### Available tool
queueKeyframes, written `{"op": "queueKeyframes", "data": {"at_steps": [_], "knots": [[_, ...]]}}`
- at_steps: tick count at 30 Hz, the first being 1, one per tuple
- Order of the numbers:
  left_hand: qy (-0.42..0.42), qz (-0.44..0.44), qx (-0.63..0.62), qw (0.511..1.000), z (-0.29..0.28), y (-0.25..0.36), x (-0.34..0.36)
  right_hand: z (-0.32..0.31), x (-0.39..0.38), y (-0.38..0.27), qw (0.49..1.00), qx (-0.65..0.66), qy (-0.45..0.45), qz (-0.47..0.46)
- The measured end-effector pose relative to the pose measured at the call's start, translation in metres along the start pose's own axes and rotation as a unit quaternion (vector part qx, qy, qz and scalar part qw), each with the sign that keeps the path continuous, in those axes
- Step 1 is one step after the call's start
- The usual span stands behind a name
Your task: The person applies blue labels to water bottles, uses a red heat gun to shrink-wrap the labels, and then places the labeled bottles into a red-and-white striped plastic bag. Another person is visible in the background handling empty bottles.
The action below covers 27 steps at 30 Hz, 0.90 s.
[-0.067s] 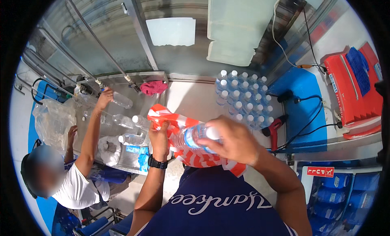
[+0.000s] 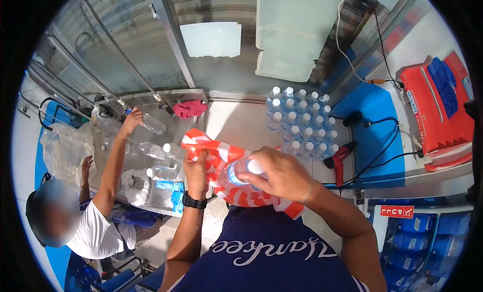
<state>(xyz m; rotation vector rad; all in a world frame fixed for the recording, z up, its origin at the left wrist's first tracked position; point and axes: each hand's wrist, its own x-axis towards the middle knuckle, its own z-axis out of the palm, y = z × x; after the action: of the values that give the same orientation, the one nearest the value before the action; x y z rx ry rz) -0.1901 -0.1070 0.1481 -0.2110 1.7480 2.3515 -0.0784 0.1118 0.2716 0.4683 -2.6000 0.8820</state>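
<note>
My left hand, with a dark watch at its wrist, is closed on a red-and-white striped piece of soft material that looks like cloth. The material hangs in folds across my front. Over it, my right hand grips a clear plastic water bottle near its white cap. The bottle lies tilted, its blue-labelled body pointing toward my left hand and resting against the stripes. My right fingertips are partly blurred. Just beyond my left hand stands another capped bottle.
Rows of capped bottles stand on the white counter. At left, a person holds a bottle under a tap above a metal sink. A pink cloth, a red heat gun and a red box are around.
My right hand and the bottle have shifted slightly left, toward my left hand. The other person's hand and bottle have moved a little to the right.
</note>
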Motion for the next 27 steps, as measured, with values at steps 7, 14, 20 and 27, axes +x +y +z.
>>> {"op": "queueKeyframes", "data": {"at_steps": [7,14,20,27], "knots": [[0.014,-0.013,-0.023,1.000,0.000,-0.001,0.002,0.095,0.000,0.090,0.952,-0.088,-0.267,0.119],[0.024,0.093,-0.001,0.995,0.015,0.008,0.013,0.077,0.058,0.146,0.930,-0.170,-0.311,0.092],[0.032,0.068,-0.024,0.997,0.016,0.001,0.009,0.080,0.075,0.175,0.872,-0.083,-0.435,0.209],[0.031,0.027,-0.023,0.999,0.020,-0.004,0.003,0.136,0.061,0.235,0.910,-0.029,-0.351,0.216]]}}
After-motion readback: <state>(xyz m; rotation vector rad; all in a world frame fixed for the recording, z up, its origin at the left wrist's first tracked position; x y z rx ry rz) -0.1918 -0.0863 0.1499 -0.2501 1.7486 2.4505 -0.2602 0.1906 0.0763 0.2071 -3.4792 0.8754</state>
